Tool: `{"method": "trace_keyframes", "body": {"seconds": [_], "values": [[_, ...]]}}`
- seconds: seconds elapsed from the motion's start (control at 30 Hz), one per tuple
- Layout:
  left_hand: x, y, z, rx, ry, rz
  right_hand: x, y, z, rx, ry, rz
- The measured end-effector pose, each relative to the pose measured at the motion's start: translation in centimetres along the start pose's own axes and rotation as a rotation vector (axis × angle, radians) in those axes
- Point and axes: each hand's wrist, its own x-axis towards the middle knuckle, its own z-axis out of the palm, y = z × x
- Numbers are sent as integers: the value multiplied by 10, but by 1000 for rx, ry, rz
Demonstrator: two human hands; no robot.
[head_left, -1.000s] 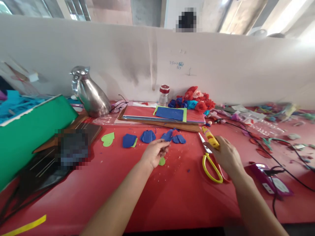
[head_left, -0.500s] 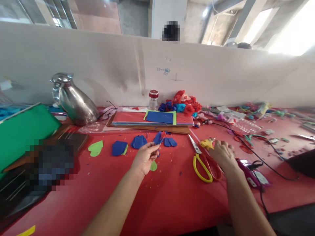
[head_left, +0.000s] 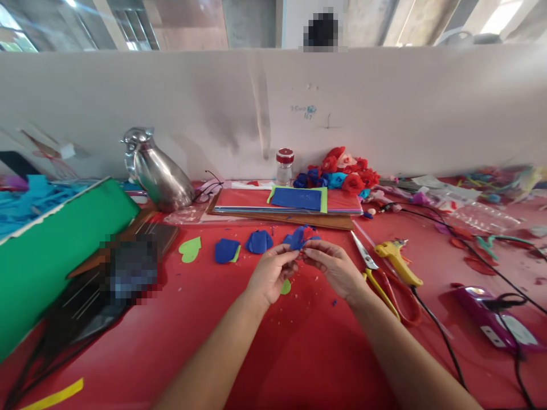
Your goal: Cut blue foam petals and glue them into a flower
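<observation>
My left hand (head_left: 273, 273) and my right hand (head_left: 333, 267) meet above the red table, fingertips pinched together. Between them is a small blue paper piece (head_left: 302, 250), mostly covered by the fingers. Just behind the fingertips lie blue paper petals (head_left: 293, 234) with a bit of red. Further left come a blue petal stack (head_left: 258, 242), another blue stack (head_left: 226, 250) with green under it, and a green heart-shaped cutout (head_left: 190, 249). A green piece (head_left: 285, 286) shows below my left fingers. Right of my right hand lie a yellow glue gun (head_left: 397, 262) and scissors (head_left: 387, 290).
Behind the hands is a pile of coloured sheets (head_left: 252, 200), with a lidded jar (head_left: 284, 166) and paper flowers (head_left: 342, 173) beyond. A steel jug (head_left: 162, 173) and green box (head_left: 72, 256) stand left. A purple device (head_left: 491, 316) with cables lies right.
My right hand has left the yellow glue gun, which now lies on the table, and moved left to meet my left hand at the blue piece. The view has turned slightly left.
</observation>
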Motion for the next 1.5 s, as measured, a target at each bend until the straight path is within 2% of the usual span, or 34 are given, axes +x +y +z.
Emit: {"method": "trace_keyframes", "body": {"seconds": [0.2, 0.37, 0.5, 0.67, 0.83, 1.03, 1.13, 1.27, 1.37, 1.5], "values": [[-2, -6, 4, 2, 26, 13, -1, 14, 0, 8, 84, -51], [-5, -10, 9, 63, 56, 77, 0, 21, 2, 14, 96, -68], [-8, -12, 12, 86, 57, 101, 0, 19, 1, 8, 85, -74], [-9, -9, 11, 125, 97, 193, -1, 13, 0, -27, 129, -93], [-7, -7, 9, 173, 98, 224, -2, 11, 1, -88, 94, -92], [-8, -8, 8, 279, 114, 299, -3, 11, 4, -147, 111, -105], [-8, -8, 9, 246, 114, 324, -3, 9, 5, -153, 127, -115], [-4, -8, 7, 68, 90, 234, -4, 8, 6, -107, 96, -95], [-1, -8, 5, 53, 56, 124, -4, 8, 6, -83, 85, -78], [0, -9, 3, 24, 47, 106, -5, 8, 6, -96, 71, -75]]}}
